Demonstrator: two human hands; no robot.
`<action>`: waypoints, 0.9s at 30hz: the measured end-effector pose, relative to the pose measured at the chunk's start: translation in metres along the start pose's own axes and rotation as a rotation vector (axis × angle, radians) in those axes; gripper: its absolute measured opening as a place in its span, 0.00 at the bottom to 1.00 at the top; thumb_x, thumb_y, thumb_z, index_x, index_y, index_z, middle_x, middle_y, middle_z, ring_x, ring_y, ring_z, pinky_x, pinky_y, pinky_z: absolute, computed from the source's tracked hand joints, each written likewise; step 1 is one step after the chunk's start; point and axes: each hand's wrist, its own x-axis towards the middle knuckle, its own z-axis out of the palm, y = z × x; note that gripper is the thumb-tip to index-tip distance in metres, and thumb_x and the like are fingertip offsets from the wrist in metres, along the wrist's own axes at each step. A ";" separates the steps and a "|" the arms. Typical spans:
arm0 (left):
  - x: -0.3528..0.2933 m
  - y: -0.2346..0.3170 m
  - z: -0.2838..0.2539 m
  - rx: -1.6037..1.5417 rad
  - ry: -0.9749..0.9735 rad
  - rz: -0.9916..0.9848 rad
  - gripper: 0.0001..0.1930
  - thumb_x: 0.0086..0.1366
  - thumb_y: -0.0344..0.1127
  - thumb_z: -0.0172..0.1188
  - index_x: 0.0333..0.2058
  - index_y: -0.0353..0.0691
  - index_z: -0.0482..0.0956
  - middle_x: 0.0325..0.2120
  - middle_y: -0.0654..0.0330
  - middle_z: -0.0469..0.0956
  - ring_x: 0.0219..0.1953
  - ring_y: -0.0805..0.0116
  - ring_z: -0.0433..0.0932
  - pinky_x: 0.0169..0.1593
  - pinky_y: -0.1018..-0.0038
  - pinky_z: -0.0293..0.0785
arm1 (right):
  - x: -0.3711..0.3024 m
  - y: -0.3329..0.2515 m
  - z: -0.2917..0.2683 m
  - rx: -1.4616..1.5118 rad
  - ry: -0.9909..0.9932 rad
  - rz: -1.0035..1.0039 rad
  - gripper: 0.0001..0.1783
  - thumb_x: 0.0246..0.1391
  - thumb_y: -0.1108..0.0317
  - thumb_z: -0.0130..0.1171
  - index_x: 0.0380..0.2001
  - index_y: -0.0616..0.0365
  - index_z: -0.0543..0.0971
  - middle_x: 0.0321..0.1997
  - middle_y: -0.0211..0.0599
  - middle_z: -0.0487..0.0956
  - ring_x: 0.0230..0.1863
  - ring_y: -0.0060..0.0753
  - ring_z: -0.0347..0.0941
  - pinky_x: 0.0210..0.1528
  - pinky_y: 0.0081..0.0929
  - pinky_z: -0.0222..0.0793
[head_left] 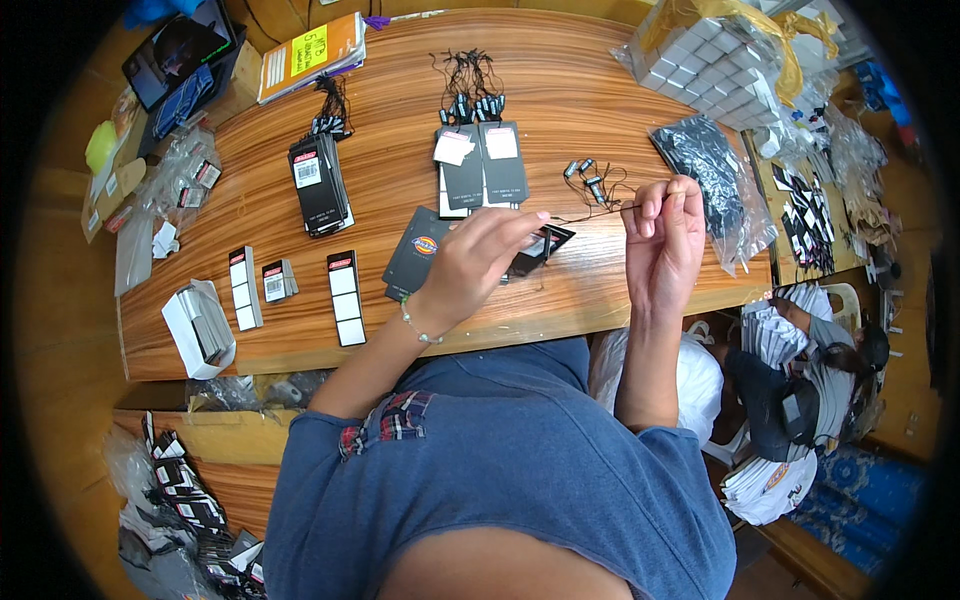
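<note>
My left hand (478, 258) rests over a pile of black hang tags (420, 252) near the table's front edge, fingers stretched toward a small black tag (545, 245) under its fingertips. My right hand (664, 232) is raised, its fingers pinched on a thin black string (600, 208) that runs left toward the small tag. Loose strings with small black fasteners (588, 178) lie just behind the hands.
The wooden table (400, 170) holds stacks of black tags (320, 182), more tags with strings (480, 150), strips of stickers (343, 297), a small white box (195, 325), a plastic bag of black items (712, 175) and a wrapped pack of white boxes (710, 65). Another person (810, 385) sits low at the right.
</note>
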 end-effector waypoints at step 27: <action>-0.078 -0.024 -0.162 0.684 -0.295 -0.672 0.27 0.37 0.33 0.70 0.39 0.34 0.73 0.38 0.57 0.67 0.45 0.57 0.65 0.48 0.68 0.65 | -0.022 -0.023 -0.008 -0.521 -0.018 -0.091 0.12 0.51 0.83 0.48 0.41 0.64 0.68 0.30 0.41 0.73 0.32 0.28 0.69 0.38 0.24 0.65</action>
